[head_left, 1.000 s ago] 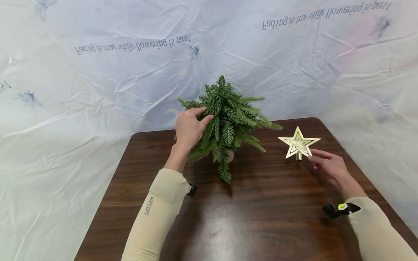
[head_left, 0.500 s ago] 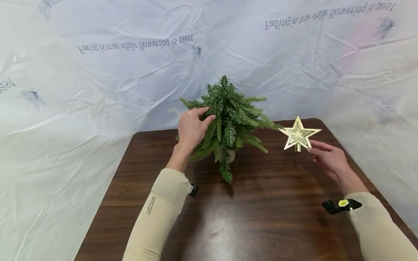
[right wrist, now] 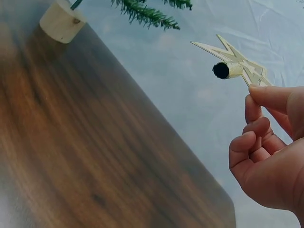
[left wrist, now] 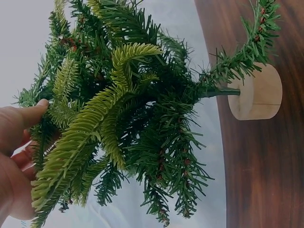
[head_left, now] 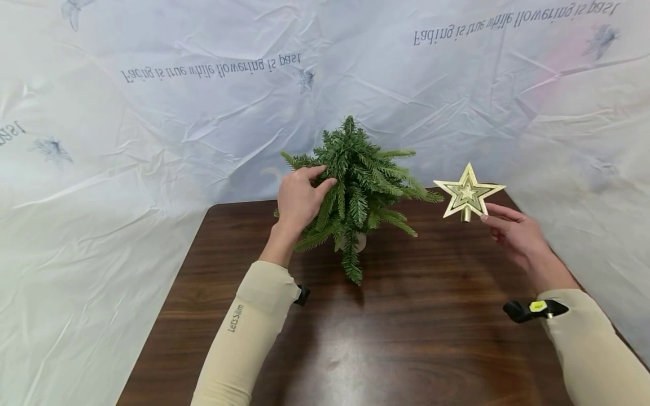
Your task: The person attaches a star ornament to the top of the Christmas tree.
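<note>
A small artificial Christmas tree stands upright at the back of the table on a round wooden base. My left hand holds its upper left branches, with thumb and fingers around the greenery; some fingers are hidden by needles in the left wrist view. To the right of the tree, my right hand pinches a gold star tree topper by its lower right point. The star is raised above the table, points up. In the right wrist view the open end of its tube socket faces the camera.
The dark wooden table has rounded back corners. Behind and beside it hangs a pale wrinkled plastic sheet with printed writing. Long branches of the tree reach toward the star. Each wrist wears a black camera strap.
My right hand has lifted the star higher, toward the table's back edge. The left hand has stayed at the same branches, and the whole view has shifted slightly.
</note>
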Demonstrator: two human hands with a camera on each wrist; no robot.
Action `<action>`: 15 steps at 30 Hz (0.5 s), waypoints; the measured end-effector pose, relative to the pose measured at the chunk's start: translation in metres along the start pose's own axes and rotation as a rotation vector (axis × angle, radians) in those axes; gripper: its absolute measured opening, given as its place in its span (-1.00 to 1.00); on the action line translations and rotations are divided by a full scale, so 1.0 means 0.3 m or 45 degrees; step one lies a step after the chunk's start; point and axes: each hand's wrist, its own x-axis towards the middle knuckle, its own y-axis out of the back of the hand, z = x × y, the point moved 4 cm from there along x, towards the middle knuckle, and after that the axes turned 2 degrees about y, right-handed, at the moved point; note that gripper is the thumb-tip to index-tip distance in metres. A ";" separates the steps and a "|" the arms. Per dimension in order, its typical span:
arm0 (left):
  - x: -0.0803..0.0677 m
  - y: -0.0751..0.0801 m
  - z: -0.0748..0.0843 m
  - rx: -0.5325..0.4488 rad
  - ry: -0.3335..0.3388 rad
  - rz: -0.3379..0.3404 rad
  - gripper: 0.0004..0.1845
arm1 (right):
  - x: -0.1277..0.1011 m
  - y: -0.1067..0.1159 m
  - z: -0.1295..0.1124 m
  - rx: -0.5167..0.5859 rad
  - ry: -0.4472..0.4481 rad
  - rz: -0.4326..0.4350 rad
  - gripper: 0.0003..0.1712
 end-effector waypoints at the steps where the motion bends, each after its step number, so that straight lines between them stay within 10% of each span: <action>1: 0.000 0.000 0.000 -0.001 0.001 -0.001 -0.53 | 0.002 -0.003 -0.006 -0.004 -0.006 0.003 -0.67; 15: 0.000 -0.004 0.000 0.011 -0.007 0.008 -0.53 | 0.013 -0.050 -0.069 0.119 0.019 -0.028 -0.63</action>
